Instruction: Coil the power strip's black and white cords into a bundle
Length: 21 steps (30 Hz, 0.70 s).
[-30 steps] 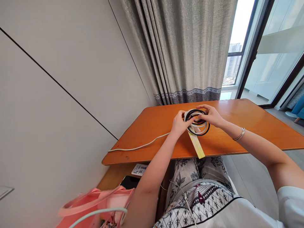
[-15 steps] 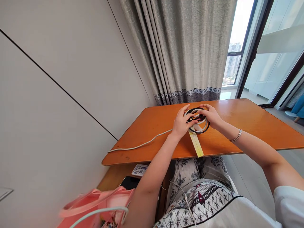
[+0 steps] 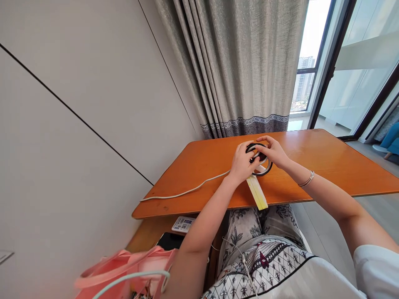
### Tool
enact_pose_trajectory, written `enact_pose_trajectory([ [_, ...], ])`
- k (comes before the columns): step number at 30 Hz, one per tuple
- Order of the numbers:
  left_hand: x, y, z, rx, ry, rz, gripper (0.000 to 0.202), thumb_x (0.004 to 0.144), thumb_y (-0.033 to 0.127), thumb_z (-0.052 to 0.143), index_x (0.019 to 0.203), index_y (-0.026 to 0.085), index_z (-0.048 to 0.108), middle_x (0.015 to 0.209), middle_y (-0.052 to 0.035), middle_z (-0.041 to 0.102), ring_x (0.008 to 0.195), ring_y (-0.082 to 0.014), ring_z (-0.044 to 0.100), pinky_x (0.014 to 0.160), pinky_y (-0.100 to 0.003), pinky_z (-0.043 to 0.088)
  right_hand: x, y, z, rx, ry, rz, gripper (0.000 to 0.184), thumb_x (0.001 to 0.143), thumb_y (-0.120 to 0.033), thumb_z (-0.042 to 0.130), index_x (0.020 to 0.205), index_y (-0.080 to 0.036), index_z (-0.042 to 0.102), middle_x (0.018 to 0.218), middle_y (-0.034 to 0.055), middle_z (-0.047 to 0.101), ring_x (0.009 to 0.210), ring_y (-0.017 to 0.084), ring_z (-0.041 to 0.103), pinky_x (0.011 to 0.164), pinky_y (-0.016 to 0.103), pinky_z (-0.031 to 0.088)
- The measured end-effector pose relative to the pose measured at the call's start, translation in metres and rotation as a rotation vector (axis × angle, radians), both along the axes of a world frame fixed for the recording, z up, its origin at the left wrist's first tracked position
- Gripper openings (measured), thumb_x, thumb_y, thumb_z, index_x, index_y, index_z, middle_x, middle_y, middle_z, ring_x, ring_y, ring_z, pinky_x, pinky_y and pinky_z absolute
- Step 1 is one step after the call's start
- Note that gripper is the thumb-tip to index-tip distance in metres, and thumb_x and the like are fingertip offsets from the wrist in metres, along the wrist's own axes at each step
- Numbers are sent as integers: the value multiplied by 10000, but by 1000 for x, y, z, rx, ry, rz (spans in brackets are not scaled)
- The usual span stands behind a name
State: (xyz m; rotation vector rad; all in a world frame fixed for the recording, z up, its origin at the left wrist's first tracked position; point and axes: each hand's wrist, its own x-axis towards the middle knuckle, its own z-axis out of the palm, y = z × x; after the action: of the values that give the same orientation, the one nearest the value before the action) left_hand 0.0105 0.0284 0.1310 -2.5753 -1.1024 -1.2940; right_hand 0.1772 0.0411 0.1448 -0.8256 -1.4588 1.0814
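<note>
Both hands hold a coil of black and white cable (image 3: 269, 167) just above the table, near its front edge. My left hand (image 3: 243, 164) grips the coil's left side, fingers curled over the loops. On the upper right side, my right hand (image 3: 272, 150) pinches the loops between thumb and fingers. Beneath the coil lies a pale yellow strip-like block (image 3: 258, 193), its near end reaching the table edge; the far end is partly covered by the coil and left hand. A white cord (image 3: 187, 192) runs across the table from the left edge to behind my left wrist.
The orange-brown wooden table (image 3: 311, 166) spreads out in front of me, with a grey curtain (image 3: 249, 62) behind it. Below left are a pink bag (image 3: 106, 274), a dark phone-like object (image 3: 171, 241) and a white printed card (image 3: 182, 224).
The coil is squeezed into a tighter bundle. My right hand has moved slightly left toward my left hand, which has closed further over the loops.
</note>
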Motion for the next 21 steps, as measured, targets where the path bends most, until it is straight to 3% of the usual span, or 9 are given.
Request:
enact_pose_trajectory([
  [5,-1,4,-5,-25,-127,-15,201,825,285,663,660,181,615,1415,-124,502,1312,-303,460,1112,-513,386,5,7,-3,145,-130,9,390,726,-551,744,844,-199,624,663,-6,648,565,145,605,548,279,504],
  [10,-1,-1,-6,-126,-202,-106,204,770,289,730,685,179,580,1516,-135,395,1393,-320,404,1130,-496,377,12,9,-13,189,-99,-6,444,760,-636,692,784,-196,635,691,-3,628,576,122,554,562,264,486],
  [15,0,-4,-6,-186,-363,-270,349,748,422,757,630,186,529,1449,-145,463,1350,-316,449,1096,-476,419,13,12,-31,214,-98,1,498,807,-692,620,779,-195,626,665,-8,566,584,120,519,579,265,483],
  [17,0,-3,-6,-203,-481,-335,426,737,490,759,570,186,513,1386,-124,518,1305,-303,484,1102,-465,418,8,12,-42,261,-113,2,507,871,-688,536,827,-193,639,672,0,560,595,132,531,588,280,496],
  [19,1,-2,-7,-274,-643,-389,460,722,527,764,541,181,520,1323,-101,561,1223,-274,541,1063,-432,458,4,10,-51,351,-124,-47,488,942,-634,452,1002,-199,664,777,29,599,640,147,562,618,303,521],
  [21,1,1,-8,-417,-825,-420,454,709,537,764,552,175,540,1280,-85,585,1075,-227,604,912,-366,544,2,8,-55,493,-158,-140,440,991,-537,414,1205,-220,631,993,85,630,795,178,615,729,350,553],
])
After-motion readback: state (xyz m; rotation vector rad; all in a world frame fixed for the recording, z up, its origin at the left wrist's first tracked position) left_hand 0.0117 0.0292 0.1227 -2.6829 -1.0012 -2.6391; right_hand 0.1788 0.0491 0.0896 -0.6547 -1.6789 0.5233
